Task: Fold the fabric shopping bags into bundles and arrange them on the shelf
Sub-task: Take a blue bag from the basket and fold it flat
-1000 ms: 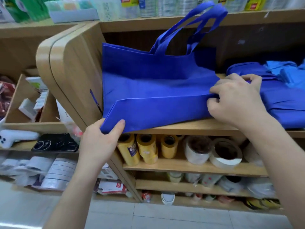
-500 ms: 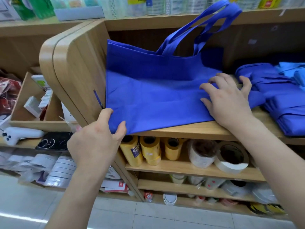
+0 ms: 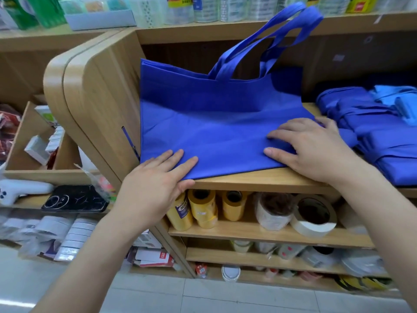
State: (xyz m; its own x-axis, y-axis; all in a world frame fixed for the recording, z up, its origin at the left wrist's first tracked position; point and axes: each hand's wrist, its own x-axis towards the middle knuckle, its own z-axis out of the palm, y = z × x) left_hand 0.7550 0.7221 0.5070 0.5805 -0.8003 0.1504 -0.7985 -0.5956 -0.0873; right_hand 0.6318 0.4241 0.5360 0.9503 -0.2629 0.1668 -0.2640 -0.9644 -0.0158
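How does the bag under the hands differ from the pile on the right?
The spread bag is unfolded, handles sticking up; the pile is folded into bundles. The spread bag is one; the pile holds several, some lighter blue. Both are blue fabric on one shelf.

Folded bags [image 3: 381,132] crowding shelf's [image 3: 259,177] right side

Only one camera covers this, worn on the person's head. It faces forward and down, close to the wooden shelf [image 3: 259,180], within arm's reach. The wide lens bows the edges. Both forearms enter from the bottom of the frame, the left hand [image 3: 153,184] and right hand [image 3: 316,150] lie near centre, and the floor [image 3: 225,297] runs along the bottom edge.
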